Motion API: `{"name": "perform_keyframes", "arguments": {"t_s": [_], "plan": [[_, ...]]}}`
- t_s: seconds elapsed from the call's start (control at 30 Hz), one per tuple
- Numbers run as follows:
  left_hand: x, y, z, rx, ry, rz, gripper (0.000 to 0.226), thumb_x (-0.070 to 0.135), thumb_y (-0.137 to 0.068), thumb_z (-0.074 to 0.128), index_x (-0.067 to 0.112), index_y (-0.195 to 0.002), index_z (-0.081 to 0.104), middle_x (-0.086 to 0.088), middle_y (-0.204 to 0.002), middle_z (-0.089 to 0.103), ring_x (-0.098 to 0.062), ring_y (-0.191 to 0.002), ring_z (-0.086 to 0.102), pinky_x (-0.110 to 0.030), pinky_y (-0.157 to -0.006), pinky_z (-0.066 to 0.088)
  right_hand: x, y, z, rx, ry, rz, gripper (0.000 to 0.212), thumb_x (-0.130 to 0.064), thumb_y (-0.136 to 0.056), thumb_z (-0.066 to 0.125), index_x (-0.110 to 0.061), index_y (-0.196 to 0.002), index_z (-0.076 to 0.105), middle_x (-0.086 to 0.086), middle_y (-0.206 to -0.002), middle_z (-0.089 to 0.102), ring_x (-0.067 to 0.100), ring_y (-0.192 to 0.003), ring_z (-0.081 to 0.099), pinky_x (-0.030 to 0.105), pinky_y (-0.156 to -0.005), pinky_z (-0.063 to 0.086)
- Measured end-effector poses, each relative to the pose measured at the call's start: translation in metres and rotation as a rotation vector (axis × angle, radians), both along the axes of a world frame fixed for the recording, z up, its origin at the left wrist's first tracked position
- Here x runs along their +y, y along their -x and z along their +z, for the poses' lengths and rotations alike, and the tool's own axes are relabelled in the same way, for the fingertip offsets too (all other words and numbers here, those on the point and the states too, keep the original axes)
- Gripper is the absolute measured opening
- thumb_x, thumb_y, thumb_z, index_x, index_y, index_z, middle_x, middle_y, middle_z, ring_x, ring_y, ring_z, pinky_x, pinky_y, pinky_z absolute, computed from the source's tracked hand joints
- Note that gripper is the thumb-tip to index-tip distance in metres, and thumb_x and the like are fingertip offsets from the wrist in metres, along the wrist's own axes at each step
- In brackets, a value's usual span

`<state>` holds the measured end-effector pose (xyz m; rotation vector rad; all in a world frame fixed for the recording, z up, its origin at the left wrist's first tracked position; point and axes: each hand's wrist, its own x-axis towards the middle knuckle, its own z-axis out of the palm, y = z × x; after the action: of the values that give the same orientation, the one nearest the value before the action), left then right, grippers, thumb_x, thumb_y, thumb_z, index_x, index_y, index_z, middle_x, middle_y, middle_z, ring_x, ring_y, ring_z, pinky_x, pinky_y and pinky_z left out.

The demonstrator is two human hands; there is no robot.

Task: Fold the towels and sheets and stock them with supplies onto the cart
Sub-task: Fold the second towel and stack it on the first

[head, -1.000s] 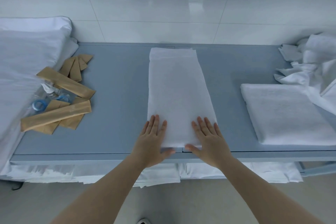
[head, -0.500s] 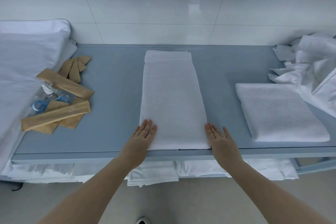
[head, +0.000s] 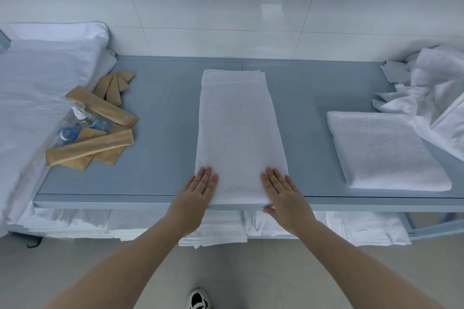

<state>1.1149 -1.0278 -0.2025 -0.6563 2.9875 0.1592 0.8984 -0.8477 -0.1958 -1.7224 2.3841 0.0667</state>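
Black-and-white shoe (head: 198, 299) at bottom edge, on pale floor. Two bare forearms reaching up and forward from bottom corners.

Left hand (head: 194, 194) flat, palm down, fingers straight and together, on near left corner of long folded towel (head: 238, 133); fingertips on cloth, heel of hand past shelf edge. Nothing gripped, just pressing. Right hand (head: 285, 197) likewise flat and open on near right corner, thumb hooked under towel's near edge at shelf lip; not closed around anything.

Long folded towel white, narrow, lying lengthwise near-to-far down middle of grey-blue cart top shelf (head: 160, 133), near end flush with front edge, far end short of wall. Far end showing layered folds.

Below shelf front: white folded linens (head: 216, 229) stacked on lower level, partly hidden.

Right of middle towel, apart from it: second folded towel (head: 384, 150), squarer, thick, lying flat near front edge. Behind and right of that, touching its far right corner: crumpled white pile (head: 431, 93) of unfolded cloth.

Left side of shelf: scattered tan paper packets (head: 93, 145), long ones overlapping shorter ones, more packets fanned further back. Among them small clear bottle (head: 80, 118) and blue ring item (head: 67, 133), contents unclear. Far left: white pillow (head: 42, 88) overlapping shelf end.

Back: glossy white tiled wall (head: 226, 7).
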Motion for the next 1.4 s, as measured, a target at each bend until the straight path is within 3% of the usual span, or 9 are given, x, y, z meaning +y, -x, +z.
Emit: {"name": "perform_keyframes", "arguments": {"t_s": [0.13,0.3,0.4,0.47,0.53,0.63,1.1,1.27,1.4], "plan": [[0.011,-0.006,0.0,0.072,0.039,-0.032,0.085,-0.017,-0.078,0.032,0.011,-0.147,-0.008,-0.014,-0.157,-0.008,-0.033,-0.144,-0.009,-0.039,-0.115,-0.006,0.009,-0.008,0.007,-0.037,0.117,-0.007,0.07,-0.007,-0.098,0.043,-0.019,-0.151,0.0,-0.003,-0.157,-0.007,0.02,-0.148,-0.003,0.03,-0.116,-0.012],[0.015,-0.021,0.01,0.053,-0.067,-0.036,0.071,0.001,-0.094,0.036,0.022,-0.153,0.003,0.002,-0.157,-0.009,-0.016,-0.147,-0.01,-0.022,-0.111,-0.02,0.03,-0.016,0.015,-0.049,0.238,-0.022,0.081,0.021,-0.081,0.038,-0.019,-0.15,0.025,-0.003,-0.156,0.017,0.018,-0.146,0.018,0.031,-0.119,0.004],[0.025,-0.031,0.027,0.244,-0.217,0.042,0.054,0.0,-0.093,0.045,0.015,-0.144,0.042,0.003,-0.154,0.033,-0.012,-0.145,0.023,-0.015,-0.114,-0.005,0.038,-0.018,0.02,-0.149,0.245,-0.073,0.073,0.017,-0.082,0.038,-0.018,-0.146,0.04,-0.005,-0.153,0.032,0.014,-0.143,0.028,0.025,-0.118,0.011],[0.031,-0.035,0.041,0.388,-0.273,0.159,0.041,-0.002,-0.091,0.05,0.014,-0.128,0.059,-0.001,-0.136,0.056,-0.017,-0.132,0.045,-0.016,-0.112,0.017,0.042,-0.017,0.029,-0.264,0.336,-0.189,0.053,0.013,-0.085,0.045,-0.013,-0.128,0.059,0.004,-0.132,0.059,0.024,-0.121,0.053,0.025,-0.102,0.035],[0.034,-0.037,0.059,0.501,-0.326,0.292,0.025,0.002,-0.091,0.057,0.016,-0.111,0.064,-0.002,-0.109,0.069,-0.016,-0.096,0.062,-0.017,-0.087,0.04,0.045,-0.016,0.044,-0.373,0.455,-0.286,0.031,0.007,-0.086,0.055,-0.011,-0.109,0.065,0.004,-0.101,0.066,0.024,-0.091,0.061,0.022,-0.078,0.042],[0.032,-0.036,0.082,0.648,-0.444,0.404,0.017,0.011,-0.092,0.06,0.025,-0.096,0.053,0.003,-0.073,0.061,-0.007,-0.057,0.049,-0.013,-0.057,0.035,0.044,-0.013,0.067,-0.52,0.63,-0.351,0.017,0.0,-0.084,0.068,-0.011,-0.095,0.062,-0.008,-0.081,0.063,0.008,-0.07,0.056,0.008,-0.066,0.039],[0.004,0.004,0.161,1.145,-0.509,0.469,0.003,0.033,-0.09,0.052,0.031,-0.091,0.05,-0.007,-0.064,0.049,-0.004,-0.055,0.042,-0.014,-0.05,0.034,-0.016,0.001,0.135,-0.603,1.122,-0.453,0.011,-0.034,-0.093,0.044,-0.028,-0.101,0.046,-0.009,-0.068,0.053,-0.006,-0.063,0.051,0.008,-0.054,0.037],[-0.086,0.058,0.157,1.041,-0.492,0.53,0.008,0.026,-0.097,0.055,0.022,-0.09,0.051,0.0,-0.065,0.046,-0.004,-0.054,0.04,-0.014,-0.05,0.034,-0.098,0.067,0.135,-0.601,1.015,-0.46,0.009,-0.032,-0.097,0.051,-0.023,-0.096,0.051,-0.008,-0.063,0.047,0.002,-0.057,0.045,0.013,-0.052,0.035],[-0.142,0.096,0.095,0.56,-0.707,0.732,0.023,0.029,-0.094,0.06,0.013,-0.078,0.053,-0.001,-0.072,0.052,-0.018,-0.066,0.049,-0.026,-0.055,0.036,-0.152,0.11,0.073,-0.719,0.437,-0.613,0.019,-0.029,-0.095,0.058,-0.01,-0.094,0.059,0.006,-0.079,0.056,0.02,-0.074,0.052,0.028,-0.06,0.035]]}}
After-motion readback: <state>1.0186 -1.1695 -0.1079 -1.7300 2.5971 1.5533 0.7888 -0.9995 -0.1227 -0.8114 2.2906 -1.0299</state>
